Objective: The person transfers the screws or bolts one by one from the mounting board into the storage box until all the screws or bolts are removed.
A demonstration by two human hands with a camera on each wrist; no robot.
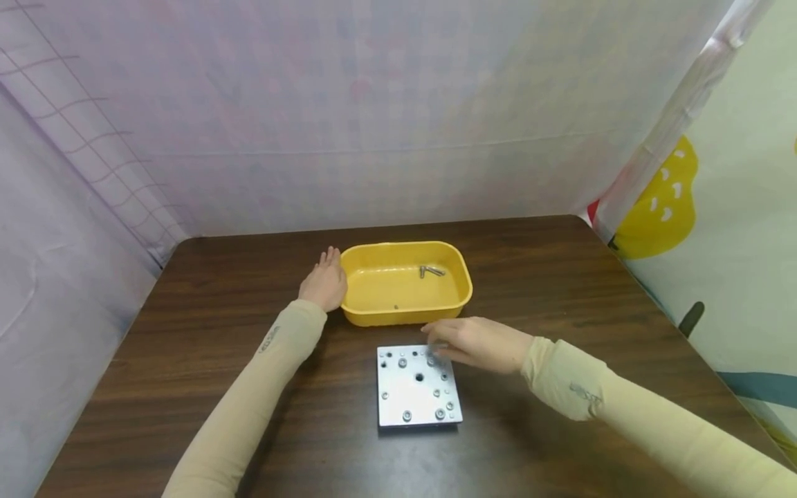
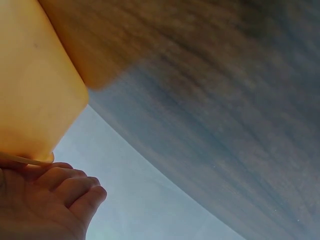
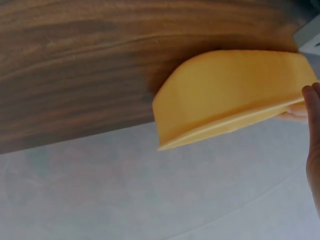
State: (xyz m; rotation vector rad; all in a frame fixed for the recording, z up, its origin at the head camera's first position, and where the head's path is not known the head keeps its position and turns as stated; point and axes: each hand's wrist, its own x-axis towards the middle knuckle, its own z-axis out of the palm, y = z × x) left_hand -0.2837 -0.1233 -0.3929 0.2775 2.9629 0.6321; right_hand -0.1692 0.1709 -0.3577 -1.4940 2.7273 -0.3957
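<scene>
Pale curtain backs the table, yellow tray standing beyond metal plate

Dark wood-grain table sits under the fingers, pale checked cloth hangs beyond them, whitish cloth left of them, white sheet with yellow print right of them, soft glare on the tabletop nearside of them.

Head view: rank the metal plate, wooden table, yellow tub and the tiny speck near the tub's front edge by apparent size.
1. Wooden table
2. Yellow tub
3. Metal plate
4. Tiny speck
</scene>
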